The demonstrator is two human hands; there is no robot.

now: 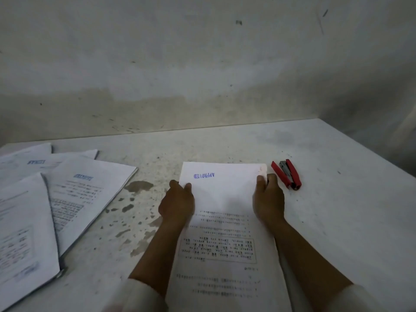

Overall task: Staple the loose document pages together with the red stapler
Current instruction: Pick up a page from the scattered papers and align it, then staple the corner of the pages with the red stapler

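Gripping the "APPROVED"-stamped pages (225,221), left hand (177,202) and right hand (267,199); red stapler (287,174) nearby.

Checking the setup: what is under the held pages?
The pages, held at both edges by the left hand and right hand, cover the white table; anything beneath is hidden.

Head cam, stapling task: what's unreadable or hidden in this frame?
- Page count of the held pages: only the top sheet shows.
- Fingers of left hand and right hand: tucked under the pages.
- Body text: too blurred.
- Red stapler: lies hinged open; whether loaded is too small to tell.
- Other documents: cut by the left edge.
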